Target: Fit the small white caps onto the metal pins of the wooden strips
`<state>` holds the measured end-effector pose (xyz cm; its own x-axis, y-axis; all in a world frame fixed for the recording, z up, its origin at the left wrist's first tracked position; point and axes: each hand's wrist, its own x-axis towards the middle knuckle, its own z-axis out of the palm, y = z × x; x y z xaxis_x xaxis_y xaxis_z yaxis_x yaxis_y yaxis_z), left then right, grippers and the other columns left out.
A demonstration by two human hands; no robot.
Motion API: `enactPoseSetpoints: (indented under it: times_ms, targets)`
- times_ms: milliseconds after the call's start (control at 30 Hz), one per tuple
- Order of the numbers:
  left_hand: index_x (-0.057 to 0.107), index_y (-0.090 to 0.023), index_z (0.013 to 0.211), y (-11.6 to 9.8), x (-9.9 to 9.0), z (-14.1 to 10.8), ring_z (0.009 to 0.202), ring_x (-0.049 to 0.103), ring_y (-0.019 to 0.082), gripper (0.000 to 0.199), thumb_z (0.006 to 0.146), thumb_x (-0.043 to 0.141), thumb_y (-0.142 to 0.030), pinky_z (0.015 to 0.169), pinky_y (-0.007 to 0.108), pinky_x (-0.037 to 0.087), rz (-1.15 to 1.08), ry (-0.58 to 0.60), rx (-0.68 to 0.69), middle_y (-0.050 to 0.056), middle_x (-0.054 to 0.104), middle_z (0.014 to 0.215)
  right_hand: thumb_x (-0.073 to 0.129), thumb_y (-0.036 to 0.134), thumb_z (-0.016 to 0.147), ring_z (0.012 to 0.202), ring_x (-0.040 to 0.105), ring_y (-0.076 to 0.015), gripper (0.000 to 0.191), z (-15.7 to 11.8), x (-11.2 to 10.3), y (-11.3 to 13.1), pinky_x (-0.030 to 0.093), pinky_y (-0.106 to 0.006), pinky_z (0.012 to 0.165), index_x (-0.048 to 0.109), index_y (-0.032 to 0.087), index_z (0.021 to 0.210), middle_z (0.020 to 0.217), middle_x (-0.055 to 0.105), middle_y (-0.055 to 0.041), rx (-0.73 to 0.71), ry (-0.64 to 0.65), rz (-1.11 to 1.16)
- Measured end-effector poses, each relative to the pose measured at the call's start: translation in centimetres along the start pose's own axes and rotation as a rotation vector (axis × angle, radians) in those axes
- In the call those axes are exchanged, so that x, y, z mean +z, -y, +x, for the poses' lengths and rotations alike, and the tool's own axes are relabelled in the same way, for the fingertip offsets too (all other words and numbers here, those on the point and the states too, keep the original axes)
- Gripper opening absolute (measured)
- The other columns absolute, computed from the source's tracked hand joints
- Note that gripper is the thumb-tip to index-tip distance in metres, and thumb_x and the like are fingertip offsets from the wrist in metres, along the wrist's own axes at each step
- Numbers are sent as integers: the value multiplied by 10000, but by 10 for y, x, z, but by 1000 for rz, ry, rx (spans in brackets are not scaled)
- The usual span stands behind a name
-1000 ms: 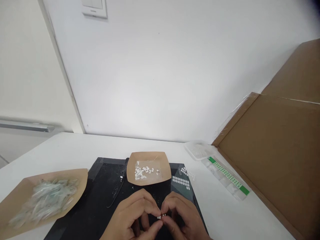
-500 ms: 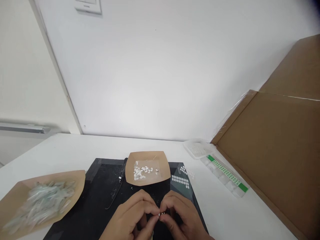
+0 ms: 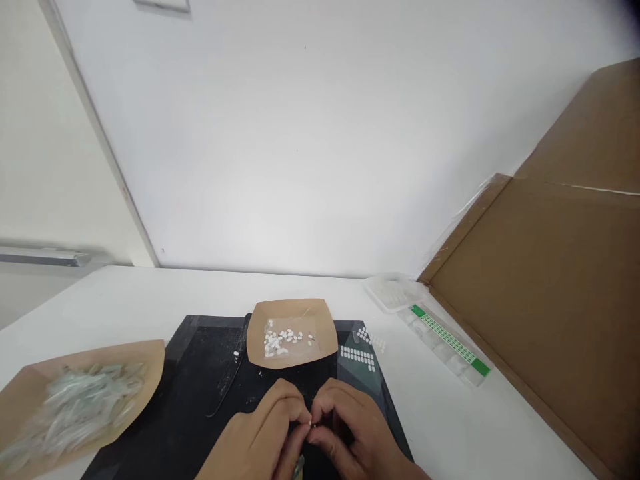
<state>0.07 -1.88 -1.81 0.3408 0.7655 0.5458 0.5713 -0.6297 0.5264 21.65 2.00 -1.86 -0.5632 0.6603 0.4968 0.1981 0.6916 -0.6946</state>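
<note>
Low over the black mat point(image 3: 165, 413), my left hand point(image 3: 265, 430) and my right hand point(image 3: 356, 427) meet fingertip to fingertip. Both are closed in a pinch around a tiny white piece point(image 3: 311, 423), mostly hidden by the fingers; its kind is too small to make out. A bit of something greenish shows below the left thumb. Just beyond the hands stands a brown paper tray point(image 3: 320, 313) with a clear sheet and many small white oval pieces point(image 3: 280, 340). Rows of white oval stickers point(image 3: 357, 355) lie on the mat's right part.
On the left a larger paper tray point(image 3: 145, 353) holds a heap of clear plastic bits. A thin dark tool point(image 3: 227, 390) lies on the mat. To the right are a clear case with a green strip point(image 3: 450, 341), a clear plastic tray point(image 3: 393, 293) and a cardboard panel point(image 3: 540, 267).
My fingertips have drawn closer together around the tiny piece, so less of it shows. The view has shifted slightly; the trays and mat have stayed in place.
</note>
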Motion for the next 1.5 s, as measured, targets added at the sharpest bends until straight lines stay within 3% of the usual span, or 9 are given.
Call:
enactPoseSetpoints:
  times_ms: [133, 233, 433, 733, 833, 1000, 1167, 1300, 1500]
  targets:
    - [597, -236, 1088, 0, 3, -1, 714, 665, 132, 147, 1081, 451, -221, 669, 207, 562, -154, 4, -88, 43, 667, 976, 600, 424, 1069, 692, 565, -141, 190, 0, 1, 1, 427, -248, 628, 605, 245, 1004, 846, 648, -1, 20, 9, 40]
    - [590, -237, 1073, -2, 3, 0, 758, 662, 141, 145, 1097, 451, -272, 597, 189, 526, -321, 37, -176, 57, 639, 985, 594, 408, 1059, 757, 601, -165, 178, 1, 1, 1, 455, -265, 668, 618, 242, 1001, 892, 675, -30, 18, 21, 69]
    - [581, -225, 1045, -5, 5, -1, 570, 579, 72, 225, 1116, 462, -402, 522, 169, 507, -634, 110, -361, 27, 580, 955, 645, 351, 992, 689, 554, -144, 124, -1, 1, 9, 422, -256, 615, 603, 236, 1008, 855, 616, -4, 53, 27, 77]
    - [597, -221, 1041, -3, 8, -1, 553, 597, 48, 247, 1105, 498, -438, 511, 148, 520, -731, 127, -425, 3, 549, 944, 554, 288, 1042, 692, 540, -137, 78, 0, 0, 16, 404, -262, 639, 566, 234, 987, 856, 594, 8, 116, 45, -16]
    - [608, -227, 1051, -3, 6, 0, 551, 614, 51, 227, 1108, 496, -416, 511, 153, 532, -708, 121, -424, 2, 559, 945, 556, 294, 1055, 686, 534, -134, 86, -3, 1, 14, 374, -262, 640, 559, 242, 987, 823, 590, 26, 120, 45, -64]
    - [640, -251, 1152, -2, 1, 0, 623, 659, 65, 160, 1108, 498, -312, 581, 165, 575, -512, 123, -294, 28, 598, 1029, 558, 355, 1088, 675, 528, -133, 174, -5, 3, 11, 361, -260, 644, 543, 247, 952, 811, 603, 36, 117, 41, -63]
    - [650, -266, 1249, 1, 0, -1, 629, 672, 62, 203, 1092, 522, -243, 562, 155, 564, -457, 91, -222, 36, 634, 1063, 517, 431, 1116, 666, 522, -130, 266, -6, 2, 7, 370, -255, 644, 511, 244, 926, 797, 585, 40, 84, 32, -54]
    - [677, -259, 1243, 0, -1, -1, 632, 666, 62, 230, 1063, 558, -176, 559, 149, 552, -359, 40, -151, 31, 665, 1029, 507, 456, 1125, 659, 516, -131, 298, -6, 0, 8, 357, -258, 632, 513, 241, 919, 784, 572, 39, 54, 49, -98]
    - [717, -238, 1164, -3, -3, 4, 561, 637, 47, 191, 1035, 593, -169, 519, 140, 509, -326, 3, -165, 10, 692, 946, 435, 471, 1148, 658, 534, -138, 337, -5, 0, 11, 361, -272, 626, 526, 232, 928, 787, 604, 22, 16, 59, -175]
